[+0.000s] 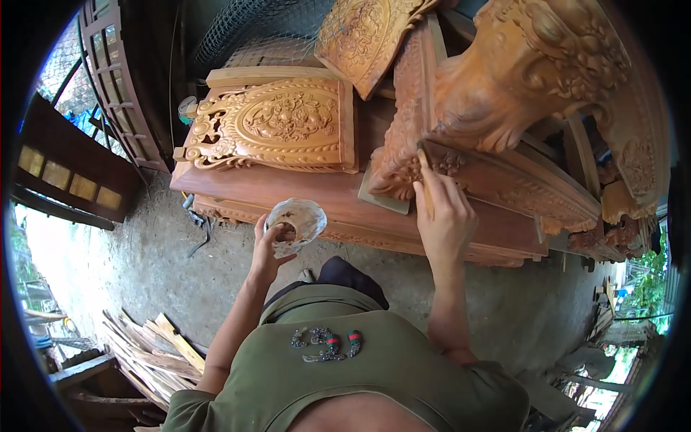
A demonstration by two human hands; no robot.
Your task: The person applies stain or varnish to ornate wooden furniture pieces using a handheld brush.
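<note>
My left hand (268, 248) is closed around a pale bowl-shaped cup (309, 216) with brown stuff inside, its thumb over the rim. In my right hand (448, 219) is a small paintbrush (427, 183), the fingers wrapped round its handle. The brush's dark tip meets the reddish-brown carved wooden piece (403, 155), near the corner where its carved parts join. This piece rests on a long wooden base (288, 189), with a pale block (381, 193) under its corner. What the bristles carry is too small to make out.
A carved panel (288, 122) lies on the base at the left, and another carved panel (363, 39) leans behind. A large carved leg (504, 65) rises at the right. Scrap wood strips (147, 353) are piled on the concrete floor (180, 266), lower left. Wire mesh (237, 29) stands at the back.
</note>
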